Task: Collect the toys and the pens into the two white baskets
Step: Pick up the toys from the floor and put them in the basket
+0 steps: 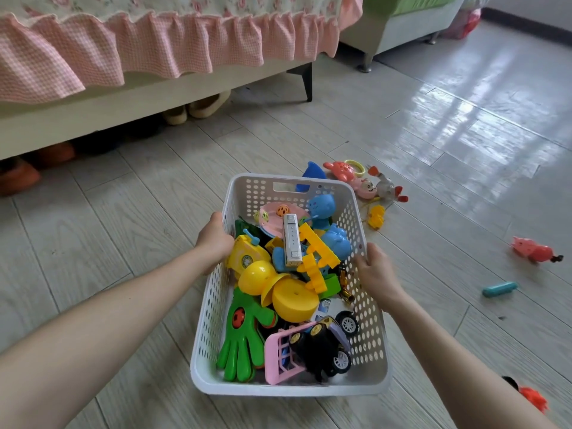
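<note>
A white perforated basket (368,345) sits in front of me, packed with several plastic toys, among them a green hand clapper (241,345), a yellow ball toy (294,300) and a black toy car (318,348). My left hand (213,243) grips the basket's left rim, fingers curled over the edge. My right hand (376,272) grips the right rim. Loose toys lie on the floor: a pink rattle (349,178), a grey and red chicken (387,187), a small yellow toy (376,216), a pink pig (534,250), a teal tube (500,289) and an orange toy (532,397).
A bed with a pink ruffled skirt (123,54) runs along the left, with slippers (198,109) under it. A blue toy (312,174) stands just behind the basket. A sofa leg (366,61) stands at the back. Grey plank floor (464,119) stretches to the right.
</note>
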Motion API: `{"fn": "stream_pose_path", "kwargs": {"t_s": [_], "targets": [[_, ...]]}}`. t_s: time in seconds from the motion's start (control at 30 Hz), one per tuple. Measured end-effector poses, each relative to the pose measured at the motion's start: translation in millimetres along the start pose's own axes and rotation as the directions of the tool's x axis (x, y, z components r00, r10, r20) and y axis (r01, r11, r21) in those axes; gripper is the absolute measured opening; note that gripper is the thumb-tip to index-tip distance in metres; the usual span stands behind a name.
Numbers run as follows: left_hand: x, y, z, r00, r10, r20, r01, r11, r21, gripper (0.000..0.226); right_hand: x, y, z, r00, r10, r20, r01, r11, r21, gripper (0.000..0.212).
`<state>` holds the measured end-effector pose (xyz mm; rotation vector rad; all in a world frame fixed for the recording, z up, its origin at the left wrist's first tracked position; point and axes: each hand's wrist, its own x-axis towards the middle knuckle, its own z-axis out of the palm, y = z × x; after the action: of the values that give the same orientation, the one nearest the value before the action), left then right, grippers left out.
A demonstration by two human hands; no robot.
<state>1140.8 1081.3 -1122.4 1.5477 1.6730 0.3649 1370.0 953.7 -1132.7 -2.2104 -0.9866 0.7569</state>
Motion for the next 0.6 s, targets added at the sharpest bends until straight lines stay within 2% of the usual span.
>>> {"fn": "stream_pose_path", "kwargs": {"t_s": [0.13,0.33,0.6], "targets": [[4,-4,-5,0.999,-0.006,-0.049,0.004,1.0,-0.025,0.04,15,-11,-5,0.997,-0.071,0.042,0.072,0.997,-0.02,0.015],[34,15,-28,0.989,-0.045,-0.142,0.036,0.997,-0.066,0.037,72,-60,-8,0.978,-0.188,0.091,0.195,0.978,-0.074,0.017],[87,33,-40,0.981,-0.071,-0.183,0.07,0.997,-0.011,0.044,138,-85,19,0.965,-0.215,0.15,0.222,0.974,-0.036,0.014]]}}
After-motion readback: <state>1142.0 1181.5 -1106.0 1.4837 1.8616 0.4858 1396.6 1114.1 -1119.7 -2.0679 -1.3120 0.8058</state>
